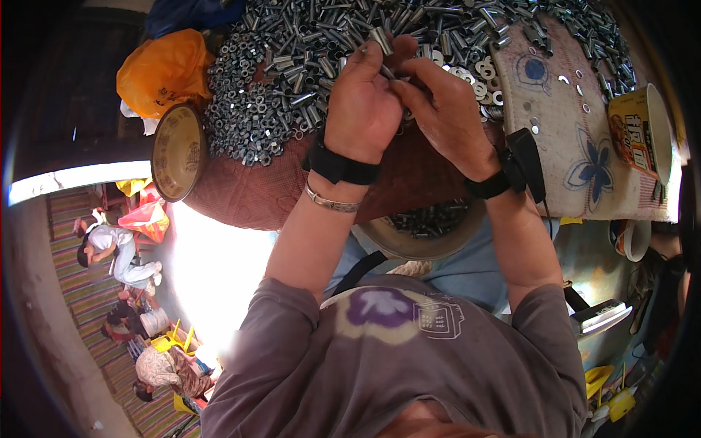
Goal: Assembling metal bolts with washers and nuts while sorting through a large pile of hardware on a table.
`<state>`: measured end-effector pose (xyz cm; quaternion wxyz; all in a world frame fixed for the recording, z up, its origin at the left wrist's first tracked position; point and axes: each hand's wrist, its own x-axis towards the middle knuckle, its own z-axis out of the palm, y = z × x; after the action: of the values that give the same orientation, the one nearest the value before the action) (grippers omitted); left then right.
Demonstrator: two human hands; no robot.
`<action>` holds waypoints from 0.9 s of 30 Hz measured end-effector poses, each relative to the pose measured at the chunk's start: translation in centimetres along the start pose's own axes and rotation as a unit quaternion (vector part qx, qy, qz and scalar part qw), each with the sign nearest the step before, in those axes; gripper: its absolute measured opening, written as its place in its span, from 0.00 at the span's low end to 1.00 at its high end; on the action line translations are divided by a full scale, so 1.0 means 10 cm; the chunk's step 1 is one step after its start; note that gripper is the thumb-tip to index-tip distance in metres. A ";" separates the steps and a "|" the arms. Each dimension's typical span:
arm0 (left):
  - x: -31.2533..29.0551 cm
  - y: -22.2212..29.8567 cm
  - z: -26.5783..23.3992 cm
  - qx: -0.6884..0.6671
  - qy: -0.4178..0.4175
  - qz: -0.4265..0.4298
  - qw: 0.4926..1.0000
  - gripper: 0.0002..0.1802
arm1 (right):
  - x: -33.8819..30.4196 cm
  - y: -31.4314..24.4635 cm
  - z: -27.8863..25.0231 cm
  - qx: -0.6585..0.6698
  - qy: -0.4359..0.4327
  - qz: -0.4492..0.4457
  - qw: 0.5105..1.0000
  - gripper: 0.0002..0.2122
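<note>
Over the heap of metal parts, my left hand [363,109] is closed, thumb and fingers pinching a short shiny metal sleeve [380,41]. My right hand [449,113] meets it from the right, fingers bent and closed together at the left palm. A small dark metal piece [387,72] shows between the two hands; its kind and what the right fingertips grip are partly hidden. Around the hands lie many loose metal sleeves [296,77], with hex nuts [244,120] to the left and flat washers [483,71] just right of my right hand.
A bowl of dark metal parts [376,237] rests at my lap. An empty-looking patterned bowl [177,153] and an orange bag [164,71] flank the nuts. Right, a paper tub [640,131] stands on the patterned cloth [555,146]. Several people sit or lie at far left.
</note>
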<state>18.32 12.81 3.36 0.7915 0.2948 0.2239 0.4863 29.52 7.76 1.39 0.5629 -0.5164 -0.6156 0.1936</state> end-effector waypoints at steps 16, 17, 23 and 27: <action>-0.12 0.32 -0.10 0.214 0.000 0.117 0.970 0.09 | 0.11 -0.06 -0.36 0.253 -0.095 0.129 0.954 0.04; -0.13 0.32 -0.11 0.235 -0.008 0.117 0.965 0.09 | 0.12 -0.04 -0.38 0.250 -0.071 0.113 0.959 0.05; -0.16 0.32 -0.12 0.294 -0.053 0.122 0.947 0.11 | 0.10 0.00 -0.35 0.160 -0.054 0.070 0.983 0.04; -0.15 0.33 -0.10 0.301 -0.056 0.127 0.944 0.11 | 0.09 -0.03 -0.36 0.072 -0.062 0.017 0.995 0.04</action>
<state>14.89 12.86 4.99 0.6089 0.5716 0.2759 0.4759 32.74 7.20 3.18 0.5562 -0.4717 -0.6249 0.2787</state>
